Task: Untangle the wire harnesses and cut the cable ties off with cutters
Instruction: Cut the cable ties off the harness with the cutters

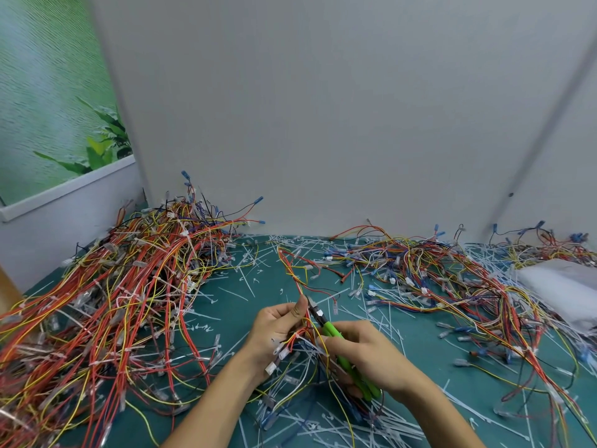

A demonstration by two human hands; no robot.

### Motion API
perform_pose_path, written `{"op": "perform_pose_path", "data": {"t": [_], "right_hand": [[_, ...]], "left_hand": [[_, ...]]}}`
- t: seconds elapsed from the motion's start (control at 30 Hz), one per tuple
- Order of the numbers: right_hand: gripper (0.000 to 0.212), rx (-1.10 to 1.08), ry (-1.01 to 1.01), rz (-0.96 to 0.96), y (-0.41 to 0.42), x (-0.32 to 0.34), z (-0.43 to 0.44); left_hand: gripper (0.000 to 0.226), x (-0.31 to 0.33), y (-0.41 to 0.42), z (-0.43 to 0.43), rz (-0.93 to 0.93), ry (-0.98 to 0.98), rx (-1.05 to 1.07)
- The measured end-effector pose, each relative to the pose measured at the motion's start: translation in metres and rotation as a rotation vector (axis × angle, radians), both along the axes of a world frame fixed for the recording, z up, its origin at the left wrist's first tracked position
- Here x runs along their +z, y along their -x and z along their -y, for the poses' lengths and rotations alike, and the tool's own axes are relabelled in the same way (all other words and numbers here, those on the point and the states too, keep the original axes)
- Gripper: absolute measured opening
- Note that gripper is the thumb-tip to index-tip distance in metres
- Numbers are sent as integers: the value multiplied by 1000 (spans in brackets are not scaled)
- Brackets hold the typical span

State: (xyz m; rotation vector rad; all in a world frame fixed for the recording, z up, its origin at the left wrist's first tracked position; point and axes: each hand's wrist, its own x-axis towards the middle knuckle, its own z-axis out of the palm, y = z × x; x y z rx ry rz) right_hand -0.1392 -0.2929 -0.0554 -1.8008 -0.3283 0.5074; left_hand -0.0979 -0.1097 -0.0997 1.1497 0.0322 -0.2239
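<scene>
Cutters [332, 331] gripped in right hand [365, 354], left hand [277, 328] pinching harness [292, 273], blade tips seemingly hidden behind it.

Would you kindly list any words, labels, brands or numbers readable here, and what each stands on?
None are readable. The green-handled cutters in the right hand show no legible brand, and any marks on the connectors of the wire harnesses are too small to tell.

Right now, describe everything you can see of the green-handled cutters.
The cutters have bright green handles, plastic by the look, and a small dark metal head. They slant with the head up and to the left and the handles toward the person. The right hand is curled round the handles. The head sits among the red and yellow wires that the left hand pinches.
</scene>
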Motion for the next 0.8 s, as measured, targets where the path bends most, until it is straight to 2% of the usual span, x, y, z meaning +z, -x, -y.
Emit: {"op": "perform_pose_path", "data": {"t": [0.23, 0.5, 0.8], "right_hand": [[32, 29, 15, -24, 1, 3, 0], [26, 9, -1, -14, 1, -2, -2], [36, -98, 21, 11, -2, -11, -8]], "left_hand": [[34, 0, 1, -3, 2, 8, -52], [30, 4, 3, -2, -21, 8, -41], [16, 5, 5, -1, 27, 42, -41]]}}
